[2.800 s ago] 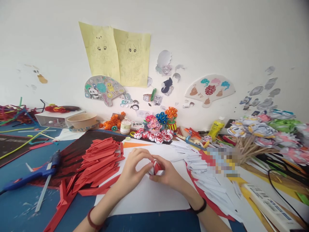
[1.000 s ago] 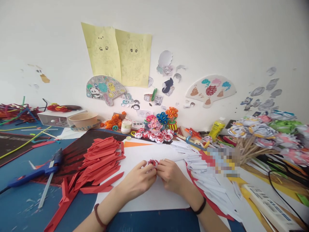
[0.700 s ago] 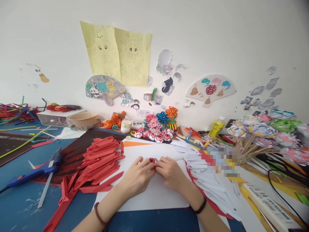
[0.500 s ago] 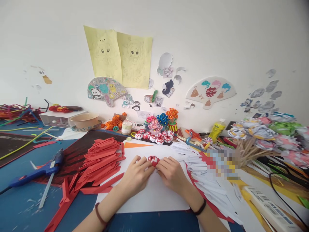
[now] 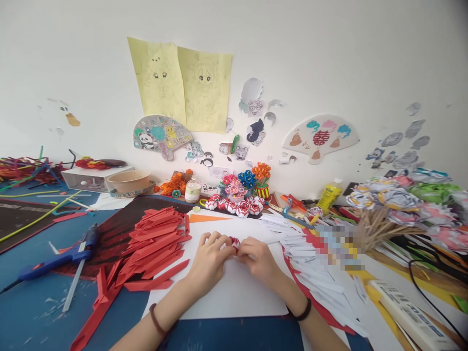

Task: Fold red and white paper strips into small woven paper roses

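A small red-and-white paper flower is pinched between my two hands, over a sheet of white paper. My left hand curls its fingers round the flower's left side and hides much of it. On the other side, my right hand has its fingertips closed against the flower's right edge. Folded red paper strips lie heaped left of my left hand. Folded white paper strips are spread to the right of my right hand. Several finished red-and-white paper flowers sit beyond the sheet.
A blue glue gun lies on the left with a glue stick. Paper flowers on sticks fill the right side, near a white box. A bowl, a jar and a yellow bottle stand along the wall.
My hands have drawn closer round the flower, which has turned slightly and is now more covered by the fingers. The view has shifted a little.
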